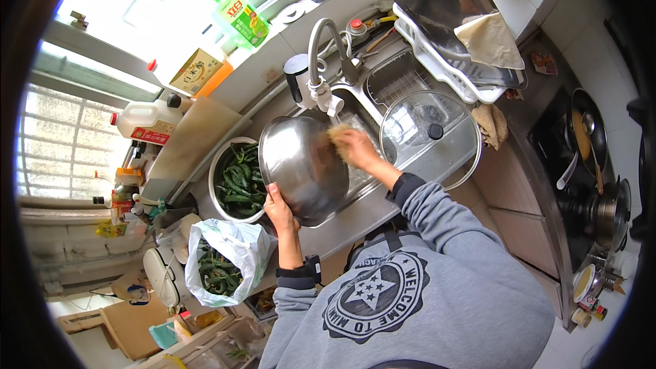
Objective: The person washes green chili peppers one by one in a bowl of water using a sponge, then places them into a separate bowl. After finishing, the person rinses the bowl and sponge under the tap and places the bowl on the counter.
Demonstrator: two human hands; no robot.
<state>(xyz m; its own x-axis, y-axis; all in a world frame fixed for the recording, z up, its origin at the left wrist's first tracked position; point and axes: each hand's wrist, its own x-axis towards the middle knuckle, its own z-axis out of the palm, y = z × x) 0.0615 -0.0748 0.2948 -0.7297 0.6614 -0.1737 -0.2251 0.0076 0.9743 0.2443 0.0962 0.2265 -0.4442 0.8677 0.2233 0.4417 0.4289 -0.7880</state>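
Note:
My left hand [281, 210] grips the rim of a large stainless steel bowl [300, 164], tilted on its side over the sink so its outer surface faces up. Against the bowl's right side, my right hand [354, 147] presses a tan scouring pad [338, 138], slightly blurred. The curved faucet [328, 36] with a white spout stands just behind, and water seems to run from it into the sink basin [359, 118]. Left of the bowl sits a white-rimmed basin [213, 192] full of green peppers [238, 179].
A glass lid [410, 128] lies across the right side of the sink. Nearer me on the left stands a plastic bag [246, 246] of green peppers. A white dish rack [451, 77] holds a dark tray. Dish soap [241, 18] stands on the sill; a frying pan [587, 128] rests on the stove.

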